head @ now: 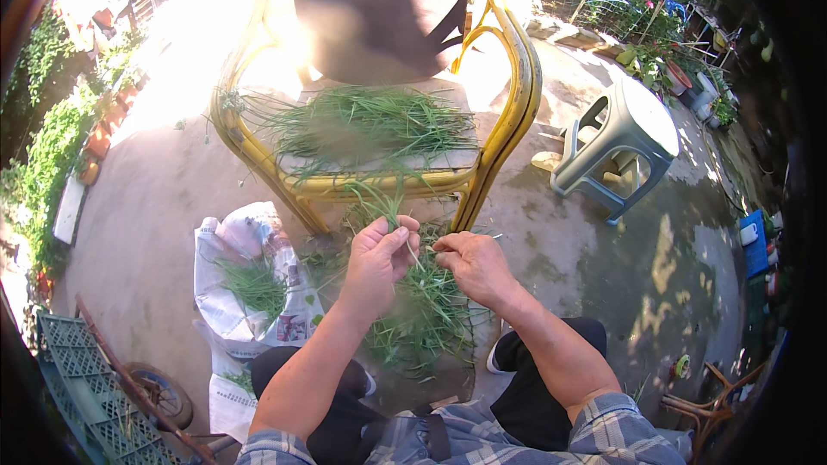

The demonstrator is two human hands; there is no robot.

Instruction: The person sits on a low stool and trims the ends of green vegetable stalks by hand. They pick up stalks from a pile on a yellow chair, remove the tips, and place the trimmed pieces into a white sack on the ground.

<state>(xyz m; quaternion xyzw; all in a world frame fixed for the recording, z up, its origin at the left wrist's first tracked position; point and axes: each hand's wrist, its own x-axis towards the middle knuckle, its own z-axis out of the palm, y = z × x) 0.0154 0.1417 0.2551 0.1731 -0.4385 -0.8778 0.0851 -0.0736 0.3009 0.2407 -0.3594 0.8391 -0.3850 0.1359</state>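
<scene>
My left hand [382,254] pinches a few green grass-like stems [386,206] between thumb and fingers, their tops pointing toward the chair. Close on its right, my right hand [473,263] has thumb and forefinger brought together; whether something thin is between them I cannot tell. Below both hands a loose heap of green stems [423,329] lies on the ground between my feet. In front, a thick layer of long green stems [381,121] covers the seat of a yellow cane armchair [387,186]. A white printed plastic sack [210,284] to the left carries more cut greens [258,285].
A grey plastic stool [639,123] stands at the right. At lower left are a green plastic crate [97,394] and a wheel [158,394]. Potted plants [98,142] line the left edge; garden plants grow at upper right. A branching wooden piece [701,405] lies lower right.
</scene>
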